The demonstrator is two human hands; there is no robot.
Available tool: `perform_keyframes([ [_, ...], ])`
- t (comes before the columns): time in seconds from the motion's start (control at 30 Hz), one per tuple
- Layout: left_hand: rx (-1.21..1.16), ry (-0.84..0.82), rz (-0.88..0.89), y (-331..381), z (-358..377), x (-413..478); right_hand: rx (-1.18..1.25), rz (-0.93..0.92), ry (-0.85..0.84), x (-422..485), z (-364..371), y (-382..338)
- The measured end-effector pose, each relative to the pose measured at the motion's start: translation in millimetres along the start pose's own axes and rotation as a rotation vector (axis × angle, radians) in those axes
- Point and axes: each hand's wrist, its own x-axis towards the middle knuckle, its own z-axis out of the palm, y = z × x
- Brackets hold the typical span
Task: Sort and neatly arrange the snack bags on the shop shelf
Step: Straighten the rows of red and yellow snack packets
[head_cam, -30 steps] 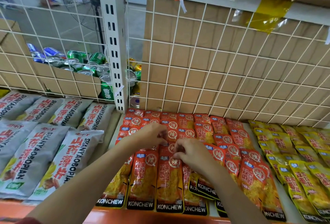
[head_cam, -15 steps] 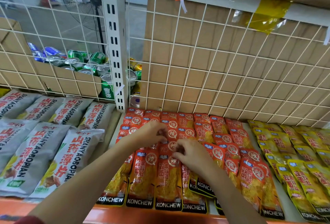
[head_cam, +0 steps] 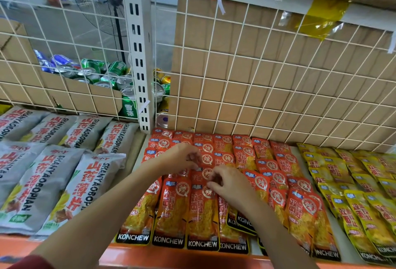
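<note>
**Q:** Head view: status of the sort?

**A:** Partly done. The red snack bags (head_cam: pixel 202 211) lie in overlapping rows from the shelf's (head_cam: pixel 188 258) back edge to its front edge; right-hand columns sit askew. My left hand (head_cam: pixel 182 158) and right hand (head_cam: pixel 230 184) pinch bag tops mid-shelf, fingers curled.

**Q:** Materials?

**A:** Glossy flat foil pouches; yellow bags (head_cam: pixel 353 193) alike, grey bags (head_cam: pixel 42 187) puffier, matte.

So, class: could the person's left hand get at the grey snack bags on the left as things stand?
Probably yes. The left hand is over the red bags, and the grey snack bags lie uncovered just beside them, with nothing between.
</note>
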Motion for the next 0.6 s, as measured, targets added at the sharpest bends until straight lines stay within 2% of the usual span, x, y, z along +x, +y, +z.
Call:
perform_keyframes([
  [0.13, -0.04, 0.058, -0.026, -6.6, -4.3, -2.3, 0.027, 0.0, 0.025, -0.1, 1.0, 1.3],
  [0.37, 0.025, 0.038, -0.057, -8.3, -7.7, -5.3, 0.05, 0.011, 0.056, -0.8, 1.1, 2.0],
  [0.6, 0.065, 0.03, -0.022, -4.1, -4.1, -2.8, -0.024, 0.035, -0.009, -1.3, -0.5, -1.3],
])
